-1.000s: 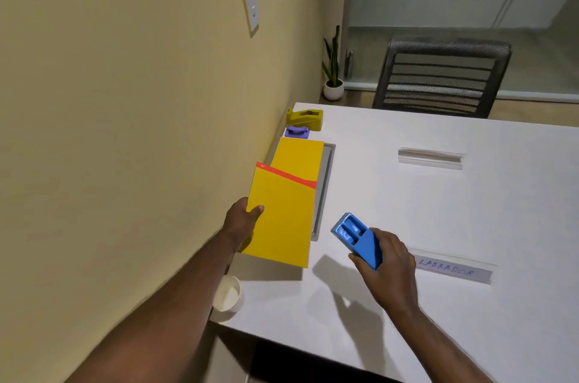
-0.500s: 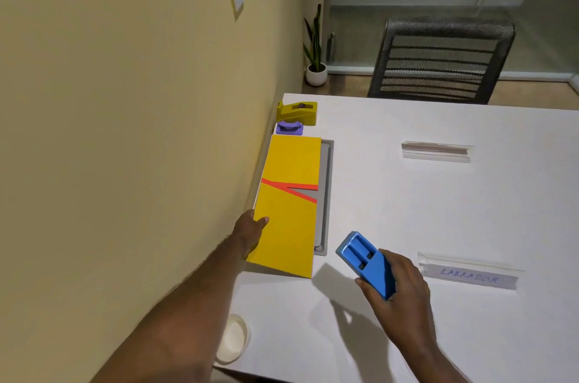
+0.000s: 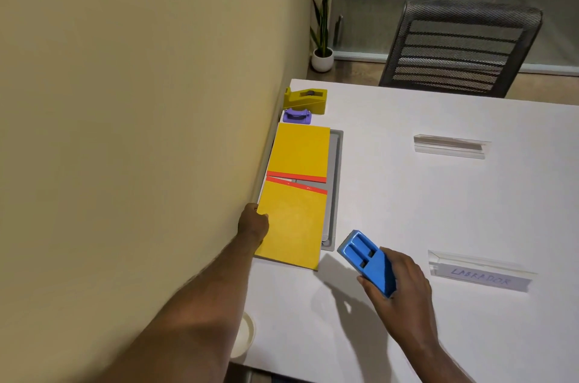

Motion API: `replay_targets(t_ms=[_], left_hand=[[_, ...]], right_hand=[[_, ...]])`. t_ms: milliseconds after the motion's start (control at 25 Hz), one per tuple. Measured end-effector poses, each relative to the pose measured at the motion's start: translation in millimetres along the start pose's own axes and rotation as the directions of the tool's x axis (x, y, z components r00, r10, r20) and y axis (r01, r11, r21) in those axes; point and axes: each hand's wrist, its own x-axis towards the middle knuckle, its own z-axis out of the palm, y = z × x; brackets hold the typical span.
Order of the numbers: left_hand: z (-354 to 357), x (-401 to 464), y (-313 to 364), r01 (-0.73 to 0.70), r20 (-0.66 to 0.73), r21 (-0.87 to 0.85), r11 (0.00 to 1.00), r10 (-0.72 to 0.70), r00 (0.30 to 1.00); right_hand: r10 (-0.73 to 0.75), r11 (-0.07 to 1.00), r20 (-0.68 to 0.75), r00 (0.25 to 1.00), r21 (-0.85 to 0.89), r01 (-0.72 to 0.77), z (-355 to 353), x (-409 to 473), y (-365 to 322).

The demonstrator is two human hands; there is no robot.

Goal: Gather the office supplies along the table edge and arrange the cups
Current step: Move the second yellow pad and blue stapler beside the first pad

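Two yellow notepads with red bindings lie end to end along the wall edge of the white table (image 3: 423,210). My left hand (image 3: 252,224) grips the left edge of the near notepad (image 3: 291,226), which lies flat. The far notepad (image 3: 300,149) sits beyond it. Further back stand a purple stapler-like item (image 3: 297,116) and a yellow tape dispenser (image 3: 305,97). My right hand (image 3: 399,285) holds a blue plastic organizer (image 3: 366,259) above the table, just right of the near notepad. A white cup (image 3: 242,334) shows at the near left corner, partly hidden by my left arm.
A grey cable tray (image 3: 333,182) lies under the notepads. Two clear acrylic name holders rest on the table, one empty (image 3: 449,146) and one labelled (image 3: 479,271). A mesh chair (image 3: 457,47) stands at the far side. The yellow wall borders the table's left edge.
My left hand has lowered the near notepad from a raised tilt to flat on the table, in line with the far one. My right hand still holds the blue organizer.
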Motion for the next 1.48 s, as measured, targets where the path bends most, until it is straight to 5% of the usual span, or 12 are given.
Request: replay_targets(t_ms=[280,640,760,920,1480], left_hand=[[2,-11,1,-0.014,-0.03,-0.008,1.0,0.014,0.999],[11,-83,-10,-0.347,0.05,0.15,0.926,0.344,0.938],[26,-129,-19,-0.385,0.102,0.079,0.92,0.376,0.921],[37,-184,-22,-0.089,0.256,-0.353,0.931,0.188,0.948],[29,-220,-50,0.04,0.197,-0.507,0.861,0.07,0.978]], right_hand=[[-0.039,0.999,0.04,0.998,-0.024,0.04,5,1,1],[-0.085,0.995,0.118,0.989,-0.045,0.09,19,6,1],[-0.092,0.993,0.135,0.987,-0.059,0.101,24,7,5],[-0.149,0.978,0.201,0.968,-0.118,0.175,32,2,8],[-0.232,0.944,0.377,0.897,-0.136,0.301,47,-21,5]])
